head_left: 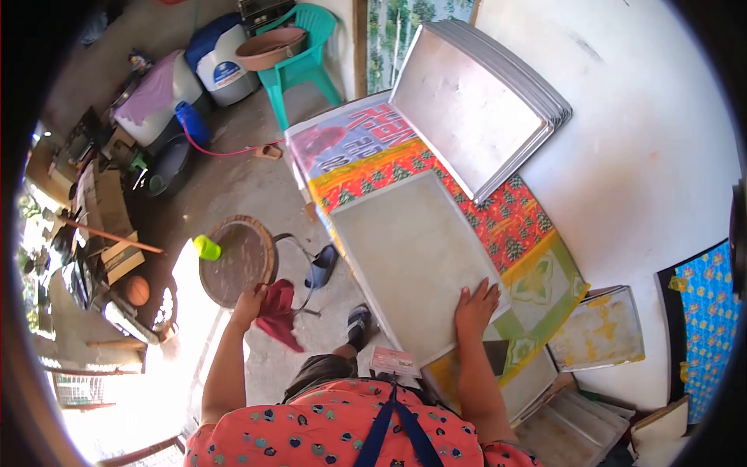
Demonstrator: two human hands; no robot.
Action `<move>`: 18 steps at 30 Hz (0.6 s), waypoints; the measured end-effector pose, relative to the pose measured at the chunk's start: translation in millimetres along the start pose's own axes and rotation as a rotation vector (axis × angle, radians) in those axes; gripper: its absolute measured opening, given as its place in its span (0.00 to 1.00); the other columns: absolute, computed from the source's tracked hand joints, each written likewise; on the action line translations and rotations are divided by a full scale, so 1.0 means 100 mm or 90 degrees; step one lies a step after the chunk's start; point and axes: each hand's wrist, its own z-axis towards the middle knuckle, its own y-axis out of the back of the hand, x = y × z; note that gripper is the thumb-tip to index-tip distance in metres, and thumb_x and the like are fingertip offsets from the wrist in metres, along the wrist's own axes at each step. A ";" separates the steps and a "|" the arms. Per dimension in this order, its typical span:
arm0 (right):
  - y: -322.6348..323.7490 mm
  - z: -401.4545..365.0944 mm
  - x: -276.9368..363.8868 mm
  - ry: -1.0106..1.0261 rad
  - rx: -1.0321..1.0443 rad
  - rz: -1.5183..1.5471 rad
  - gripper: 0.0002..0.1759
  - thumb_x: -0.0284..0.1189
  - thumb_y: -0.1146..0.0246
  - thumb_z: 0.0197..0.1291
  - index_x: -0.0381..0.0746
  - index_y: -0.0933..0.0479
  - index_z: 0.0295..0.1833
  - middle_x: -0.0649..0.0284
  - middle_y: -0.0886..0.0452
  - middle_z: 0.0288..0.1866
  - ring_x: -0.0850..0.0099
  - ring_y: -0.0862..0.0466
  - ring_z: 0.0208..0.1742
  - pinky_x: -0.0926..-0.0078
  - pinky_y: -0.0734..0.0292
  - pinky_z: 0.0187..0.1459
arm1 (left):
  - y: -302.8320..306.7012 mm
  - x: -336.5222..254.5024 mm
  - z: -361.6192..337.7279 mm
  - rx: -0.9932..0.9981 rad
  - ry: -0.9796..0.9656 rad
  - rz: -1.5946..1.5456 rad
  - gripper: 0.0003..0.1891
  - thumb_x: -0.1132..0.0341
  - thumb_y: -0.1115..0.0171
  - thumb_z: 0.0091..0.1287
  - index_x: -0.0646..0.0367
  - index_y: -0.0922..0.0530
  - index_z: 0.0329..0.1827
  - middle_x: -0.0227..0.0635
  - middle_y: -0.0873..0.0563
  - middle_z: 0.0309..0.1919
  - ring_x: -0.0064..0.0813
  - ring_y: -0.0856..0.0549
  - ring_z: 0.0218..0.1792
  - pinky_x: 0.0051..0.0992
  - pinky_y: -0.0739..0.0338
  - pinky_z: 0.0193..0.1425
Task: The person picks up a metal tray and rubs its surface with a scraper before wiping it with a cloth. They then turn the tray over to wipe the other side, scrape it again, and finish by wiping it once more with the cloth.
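My left hand [250,302] is closed on a dark red cloth [279,315], which hangs down beside the round wooden stool. My right hand [475,310] lies flat with its fingers stretched out on the near right part of a metal baking tray [412,257]. That tray rests on a table with a patterned cover [373,173]. Beyond it, a stack of similar metal trays [475,101] stands tilted against the white wall.
A round wooden stool [237,265] bears a lime-green cup [207,248]. Slippers, including a blue one [320,267], lie on the floor. A green chair [302,68] holds a brown basin [271,48]. More trays [599,331] lean at the right wall.
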 end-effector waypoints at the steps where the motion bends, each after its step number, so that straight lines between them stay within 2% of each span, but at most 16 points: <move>1: -0.03 -0.02 -0.03 0.008 -0.008 0.006 0.36 0.44 0.45 0.64 0.35 0.44 0.70 0.34 0.47 0.70 0.40 0.47 0.72 0.48 0.50 0.70 | 0.05 0.05 -0.17 -0.100 -0.038 0.097 0.18 0.56 0.49 0.68 0.64 0.20 0.41 0.51 0.16 0.36 0.48 0.16 0.39 0.42 0.24 0.46; 3: -0.13 -0.01 -0.19 0.031 -0.014 0.099 0.36 0.43 0.43 0.63 0.35 0.44 0.70 0.34 0.47 0.70 0.39 0.47 0.72 0.47 0.49 0.69 | 0.14 0.06 -0.50 -0.298 -0.114 0.289 0.20 0.55 0.50 0.70 0.66 0.21 0.41 0.50 0.16 0.33 0.44 0.15 0.35 0.38 0.24 0.44; 5: -0.04 0.02 -0.26 0.046 -0.024 0.186 0.36 0.42 0.42 0.63 0.36 0.44 0.70 0.33 0.48 0.70 0.39 0.47 0.72 0.47 0.47 0.68 | 0.57 -0.03 -0.88 -0.339 -0.021 0.233 0.19 0.55 0.50 0.71 0.66 0.22 0.42 0.45 0.15 0.34 0.35 0.16 0.37 0.32 0.24 0.45; 7: 0.31 0.00 -0.27 0.053 -0.033 0.270 0.36 0.41 0.40 0.62 0.36 0.44 0.70 0.33 0.48 0.70 0.39 0.47 0.72 0.47 0.47 0.68 | 1.17 -0.34 -1.43 -0.309 -0.101 -0.188 0.16 0.59 0.50 0.71 0.65 0.24 0.47 0.40 0.16 0.41 0.29 0.18 0.42 0.31 0.24 0.45; 10: 0.80 -0.19 -0.17 0.093 -0.096 0.366 0.36 0.36 0.38 0.60 0.35 0.42 0.69 0.37 0.45 0.69 0.42 0.45 0.71 0.49 0.46 0.68 | 1.05 -0.15 -1.59 -0.496 -0.294 -0.299 0.17 0.62 0.51 0.71 0.66 0.24 0.53 0.42 0.20 0.48 0.27 0.20 0.45 0.29 0.27 0.50; 12: 0.99 -0.46 -0.19 0.125 -0.080 0.375 0.34 0.34 0.37 0.59 0.35 0.41 0.68 0.39 0.43 0.69 0.44 0.44 0.71 0.51 0.46 0.68 | 0.80 0.18 -1.57 -0.297 -0.102 0.026 0.17 0.62 0.52 0.70 0.64 0.25 0.54 0.42 0.20 0.44 0.26 0.21 0.45 0.30 0.29 0.53; 13: 1.03 -0.57 -0.23 0.144 -0.066 0.350 0.34 0.33 0.37 0.59 0.35 0.40 0.68 0.40 0.42 0.69 0.46 0.43 0.71 0.53 0.45 0.68 | 0.86 0.06 -1.52 -0.199 -0.021 0.187 0.17 0.62 0.53 0.70 0.63 0.26 0.54 0.42 0.20 0.41 0.25 0.22 0.45 0.30 0.29 0.54; 14: 1.03 -0.57 -0.16 0.158 -0.066 0.332 0.34 0.32 0.36 0.58 0.35 0.40 0.67 0.42 0.41 0.69 0.47 0.42 0.71 0.54 0.45 0.69 | 1.07 -0.01 -1.57 -0.348 -0.057 0.262 0.16 0.61 0.52 0.71 0.62 0.26 0.54 0.41 0.19 0.42 0.26 0.20 0.43 0.29 0.27 0.49; 15: 1.14 -0.67 -0.06 0.175 -0.058 0.412 0.34 0.32 0.35 0.57 0.35 0.39 0.67 0.43 0.39 0.68 0.50 0.41 0.71 0.56 0.44 0.68 | 1.37 -0.35 -1.73 -0.544 -0.204 0.262 0.16 0.60 0.52 0.72 0.62 0.26 0.54 0.41 0.19 0.42 0.27 0.19 0.41 0.28 0.25 0.44; 16: 1.31 -0.79 0.10 0.194 -0.030 0.482 0.34 0.32 0.35 0.57 0.34 0.38 0.66 0.45 0.38 0.67 0.52 0.39 0.70 0.58 0.43 0.68 | 1.62 -0.64 -1.88 -0.649 -0.325 0.227 0.16 0.60 0.51 0.72 0.62 0.27 0.54 0.41 0.18 0.42 0.27 0.18 0.39 0.27 0.23 0.39; 17: 1.47 -0.86 0.32 0.215 -0.009 0.556 0.34 0.32 0.34 0.56 0.34 0.38 0.66 0.46 0.36 0.67 0.55 0.38 0.70 0.61 0.43 0.68 | 1.86 -0.93 -1.99 -0.700 -0.401 0.156 0.16 0.59 0.51 0.73 0.61 0.27 0.54 0.41 0.18 0.42 0.28 0.16 0.37 0.26 0.20 0.34; 18: 1.63 -0.98 0.63 0.262 0.040 0.585 0.35 0.33 0.32 0.55 0.34 0.37 0.66 0.48 0.35 0.66 0.58 0.37 0.69 0.63 0.42 0.68 | 1.97 -1.23 -2.05 -0.556 -0.377 -0.201 0.17 0.56 0.50 0.73 0.62 0.25 0.52 0.38 0.17 0.39 0.25 0.16 0.37 0.24 0.21 0.34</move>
